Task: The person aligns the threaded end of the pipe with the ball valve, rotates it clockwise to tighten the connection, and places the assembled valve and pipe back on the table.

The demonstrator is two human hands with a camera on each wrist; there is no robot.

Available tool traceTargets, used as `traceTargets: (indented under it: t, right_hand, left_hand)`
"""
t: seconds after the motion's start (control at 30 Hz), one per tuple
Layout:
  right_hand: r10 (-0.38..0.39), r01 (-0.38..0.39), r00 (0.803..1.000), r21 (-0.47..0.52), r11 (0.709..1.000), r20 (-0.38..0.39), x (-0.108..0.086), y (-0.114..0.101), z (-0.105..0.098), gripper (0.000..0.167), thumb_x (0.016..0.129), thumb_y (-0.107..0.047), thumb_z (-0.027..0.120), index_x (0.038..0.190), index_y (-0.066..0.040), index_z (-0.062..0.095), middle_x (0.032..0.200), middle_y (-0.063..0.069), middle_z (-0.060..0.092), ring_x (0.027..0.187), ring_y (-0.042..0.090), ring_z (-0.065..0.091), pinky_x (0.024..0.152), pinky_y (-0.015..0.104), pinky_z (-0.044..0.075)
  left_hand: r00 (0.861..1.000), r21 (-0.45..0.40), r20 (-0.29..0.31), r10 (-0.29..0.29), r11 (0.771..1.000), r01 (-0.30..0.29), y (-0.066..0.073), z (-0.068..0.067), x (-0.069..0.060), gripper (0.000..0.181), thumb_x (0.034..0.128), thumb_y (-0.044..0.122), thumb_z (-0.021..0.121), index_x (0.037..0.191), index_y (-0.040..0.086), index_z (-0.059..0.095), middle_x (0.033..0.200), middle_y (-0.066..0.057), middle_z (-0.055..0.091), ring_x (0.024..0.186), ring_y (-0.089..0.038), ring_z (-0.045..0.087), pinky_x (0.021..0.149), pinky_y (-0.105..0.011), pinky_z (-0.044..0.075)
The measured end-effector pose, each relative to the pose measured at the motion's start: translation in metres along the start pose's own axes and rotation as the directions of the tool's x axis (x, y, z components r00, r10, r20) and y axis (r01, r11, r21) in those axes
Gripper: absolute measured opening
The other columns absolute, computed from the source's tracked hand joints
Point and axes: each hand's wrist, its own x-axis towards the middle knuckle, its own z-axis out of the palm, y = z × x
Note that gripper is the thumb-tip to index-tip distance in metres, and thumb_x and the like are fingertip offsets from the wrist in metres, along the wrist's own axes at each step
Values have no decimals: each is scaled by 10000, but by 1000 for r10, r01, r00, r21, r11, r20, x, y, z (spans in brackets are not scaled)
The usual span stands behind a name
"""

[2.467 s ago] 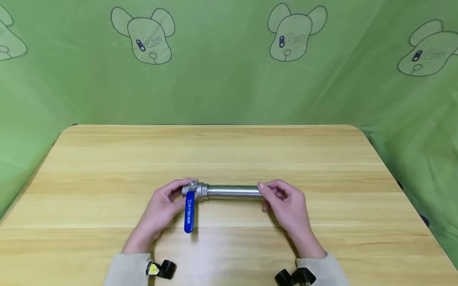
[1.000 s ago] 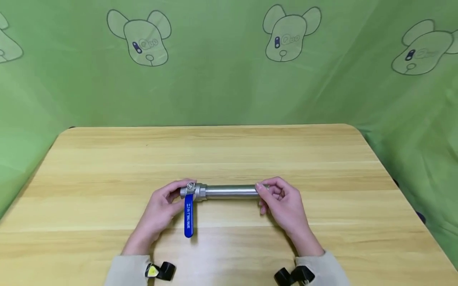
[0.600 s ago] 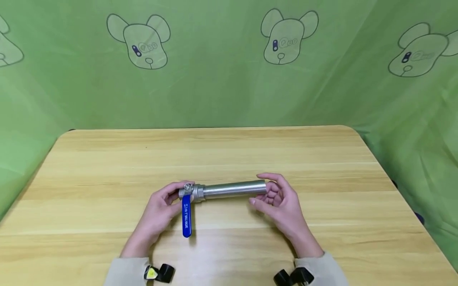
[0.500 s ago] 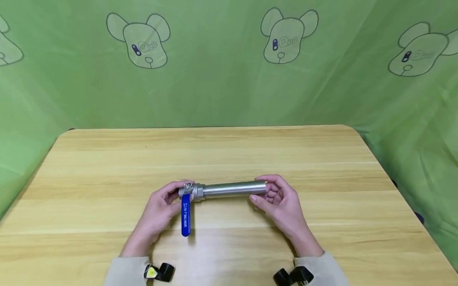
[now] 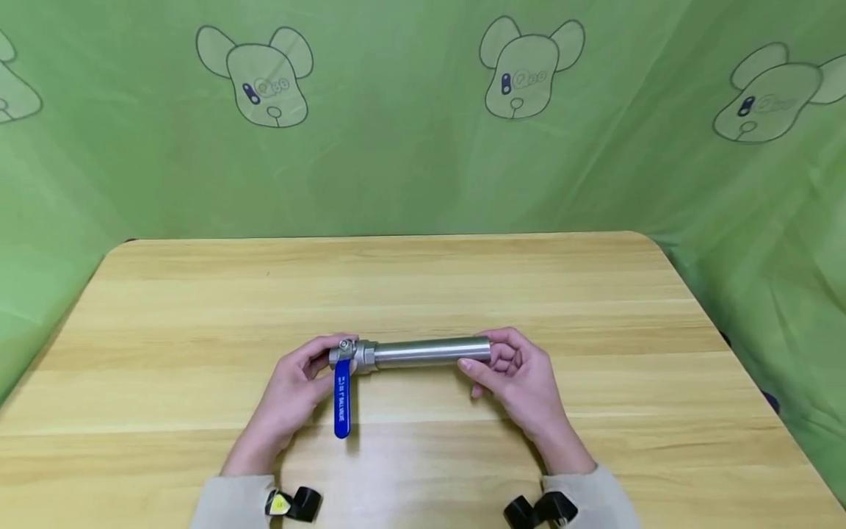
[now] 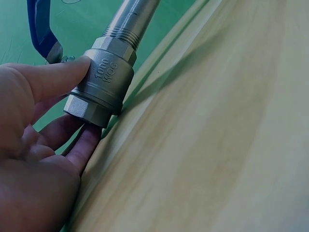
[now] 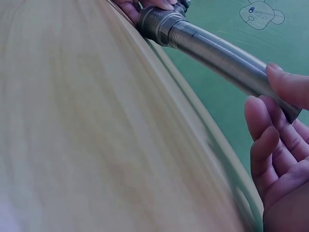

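A steel ball valve (image 5: 362,355) with a blue lever handle (image 5: 341,400) is joined to a straight metal pipe (image 5: 429,352). My left hand (image 5: 294,386) grips the valve body, thumb on the near side and fingers round its far side. In the left wrist view, raised lettering shows on the valve (image 6: 104,72), and threads show where the pipe (image 6: 130,21) enters it. My right hand (image 5: 522,386) holds the pipe's free end between thumb and fingers. Seen from the right wrist, the thumb lies along the pipe (image 7: 227,58), with fingers beneath. The lever points towards me.
The assembly is held above a light wooden table (image 5: 423,286). Green cloth (image 5: 396,147) printed with cartoon heads hangs behind and at the sides. A black wrist device sits on each light sleeve.
My right hand loosened its grip on the pipe end, spreading thumb and fingers, then closed on it again with the thumb lower. The pipe's right end tilted up, then dropped slightly. The left hand kept hold.
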Motion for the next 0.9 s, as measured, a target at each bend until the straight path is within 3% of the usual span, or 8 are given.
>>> traceTargets:
  t: [0.27,0.57,0.9]
  right_hand:
    - [55,-58,997,-52,997,-45,1,-4,0,444,899,-61,866,1256,26,618,726,-51,697,524,169,687,562,255,619]
    - [-9,-11,990,-143,990,-139,1,-3,4,420,858,-84,909,1219,-12,707,966,3,711,800,97,668,708,184,614]
    - [-19,-9,989,-184,983,-146,2,3,4,344,895,-148,894,1186,-64,731,887,11,647,698,80,598,613,178,551]
  left_hand:
    - [1000,3,8,8,1000,-8,0,1,1,446,971,50,768,1406,115,692,1547,-82,616,1472,-309,571,1126,-200,525]
    - [1000,4,16,19,1000,-19,0,-1,1,447,980,40,755,1416,109,682,1559,-90,603,1492,-313,551,1179,-265,506]
    - [1000,14,20,0,1000,0,-1,-1,-1,456,976,11,739,1415,120,684,1570,-67,597,1515,-306,523,1211,-320,491]
